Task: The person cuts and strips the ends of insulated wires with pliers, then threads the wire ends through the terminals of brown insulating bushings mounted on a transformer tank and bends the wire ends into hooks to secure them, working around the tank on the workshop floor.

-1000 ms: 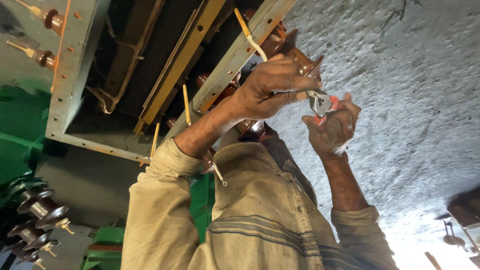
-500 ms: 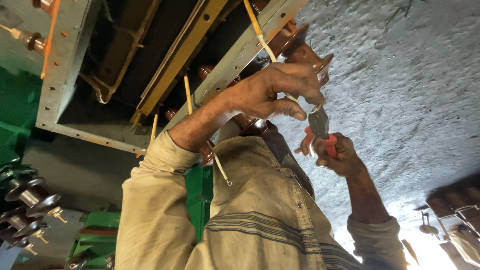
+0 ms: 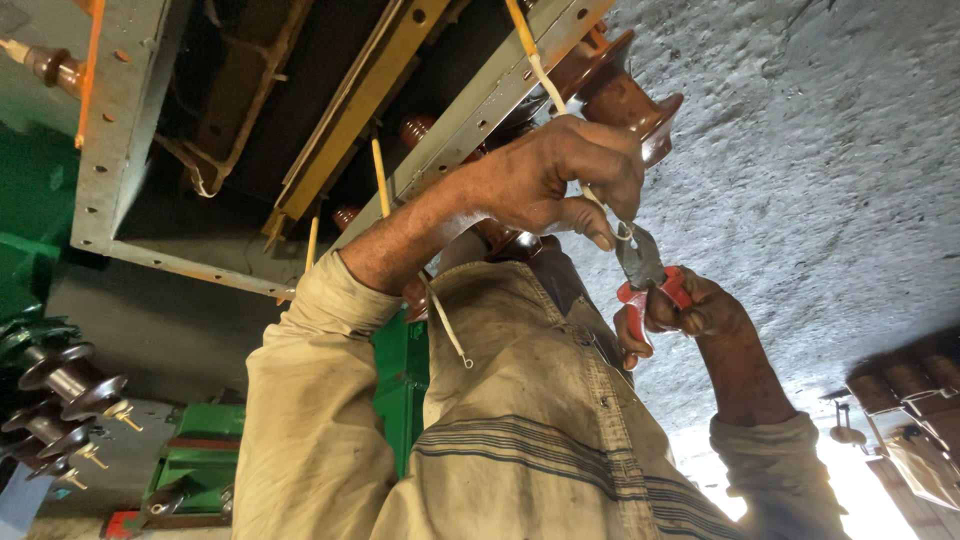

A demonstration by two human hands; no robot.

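Observation:
My left hand (image 3: pixel 560 185) reaches out from a dirty beige sleeve and pinches a thin yellow-white sleeved wire (image 3: pixel 530 60). The wire runs down past a grey perforated metal frame (image 3: pixel 470 110) and a brown ribbed porcelain insulator (image 3: pixel 620 95). My right hand (image 3: pixel 695 310) grips red-handled pliers (image 3: pixel 640 265). Their dark jaws point up at the wire's lower end, just under my left fingers. I cannot tell whether the jaws are clamped on the wire.
A yellow metal bar (image 3: pixel 350 110) and more yellow-sleeved leads (image 3: pixel 380 175) sit inside the frame. Brown insulators with brass studs (image 3: pixel 70 385) stand at lower left beside green metal parts (image 3: pixel 200 460). Rough grey concrete (image 3: pixel 800 150) fills the right side.
My right hand has brought the pliers lower and turned them jaws-up under my left hand. My left hand has closed further around the wire.

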